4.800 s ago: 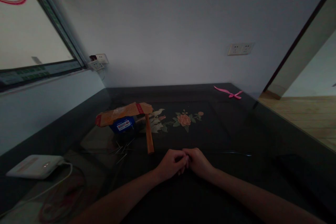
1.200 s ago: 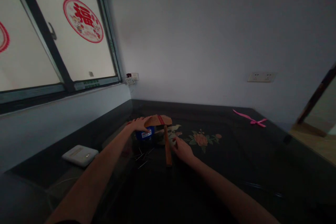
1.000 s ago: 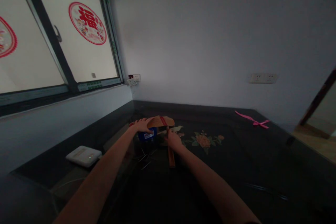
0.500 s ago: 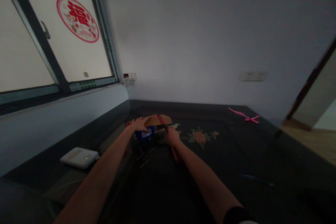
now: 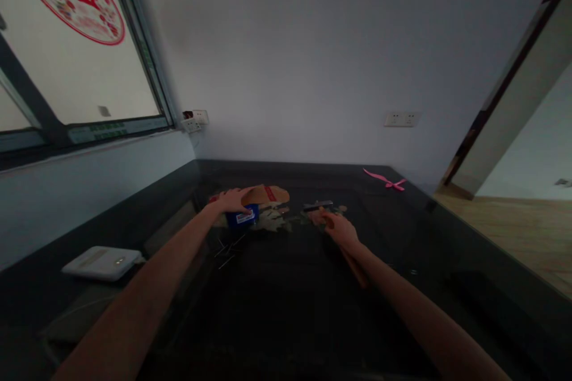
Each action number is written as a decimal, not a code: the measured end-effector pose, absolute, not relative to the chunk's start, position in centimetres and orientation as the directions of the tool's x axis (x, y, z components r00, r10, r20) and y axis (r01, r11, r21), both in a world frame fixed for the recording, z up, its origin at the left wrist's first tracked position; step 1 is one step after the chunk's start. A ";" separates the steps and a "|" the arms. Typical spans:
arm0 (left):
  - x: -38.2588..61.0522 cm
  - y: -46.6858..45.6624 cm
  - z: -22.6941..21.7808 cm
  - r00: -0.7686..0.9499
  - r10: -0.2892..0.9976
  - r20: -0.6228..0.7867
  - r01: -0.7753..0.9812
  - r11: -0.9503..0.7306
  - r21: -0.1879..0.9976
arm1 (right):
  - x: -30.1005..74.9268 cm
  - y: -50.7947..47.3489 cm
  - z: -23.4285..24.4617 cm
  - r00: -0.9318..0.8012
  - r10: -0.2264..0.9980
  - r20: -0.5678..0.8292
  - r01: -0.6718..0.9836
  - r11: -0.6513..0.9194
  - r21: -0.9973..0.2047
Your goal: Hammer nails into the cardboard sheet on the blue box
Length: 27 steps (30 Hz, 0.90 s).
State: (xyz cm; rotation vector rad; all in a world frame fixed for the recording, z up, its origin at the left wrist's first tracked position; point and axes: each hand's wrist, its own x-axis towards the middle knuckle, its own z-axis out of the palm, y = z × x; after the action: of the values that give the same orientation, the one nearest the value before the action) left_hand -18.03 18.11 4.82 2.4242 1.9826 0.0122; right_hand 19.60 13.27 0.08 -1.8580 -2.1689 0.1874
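Note:
My left hand (image 5: 232, 199) is closed on a curved brown cardboard piece (image 5: 263, 194) with a red printed mark, its thumb reaching down over a blue box (image 5: 242, 218) with a white label. The box sits under the cardboard, on the dark table. My right hand (image 5: 340, 230) is wrapped round what looks like a hammer, its dark, silvery head (image 5: 319, 206) lying crosswise beyond the fingers and a reddish-brown handle (image 5: 356, 269) running back below the wrist. Several thin, nail-like metal pieces (image 5: 229, 252) lie loose nearer to me.
A white flat device (image 5: 102, 263) with a cable lies at the left. At the back right lies a pink ribbon (image 5: 388, 181). A dark flat object (image 5: 491, 303) is at the right. The glossy table (image 5: 277, 309) meets the wall behind; a window is at the left.
My right hand has moved right, away from the cardboard, with the hammer in it. My left hand stays on the cardboard and blue box. The view has turned to the right.

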 end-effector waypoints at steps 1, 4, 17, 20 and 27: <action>-16.0 18.1 5.0 0.221 0.975 -0.022 0.975 -0.222 -0.011 | 20.7 12.8 0.1 -0.111 0.986 0.123 0.951 0.142 -0.276; -9.6 17.6 5.4 0.366 0.929 -0.053 0.930 -0.367 -0.020 | 23.5 11.4 -0.1 -0.054 0.992 0.113 0.958 0.084 -0.275; 1.3 12.1 6.2 0.608 0.788 -0.093 0.793 -0.599 0.110 | 27.1 8.0 -0.1 0.066 0.995 0.080 0.914 -0.029 -0.404; 0.8 12.1 6.8 0.616 0.778 -0.123 0.787 -0.604 0.122 | 26.8 8.0 0.1 0.073 0.996 0.055 0.911 -0.044 -0.411; 0.2 12.8 6.7 0.647 0.761 -0.050 0.756 -0.632 0.170 | 26.4 8.0 -0.4 0.139 0.990 0.036 0.882 -0.107 -0.459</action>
State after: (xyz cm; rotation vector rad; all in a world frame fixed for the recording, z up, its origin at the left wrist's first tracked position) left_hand 0.25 12.82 6.67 2.6892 1.2500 0.0390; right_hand 26.36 7.97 -0.42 -2.0528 -1.8000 0.3985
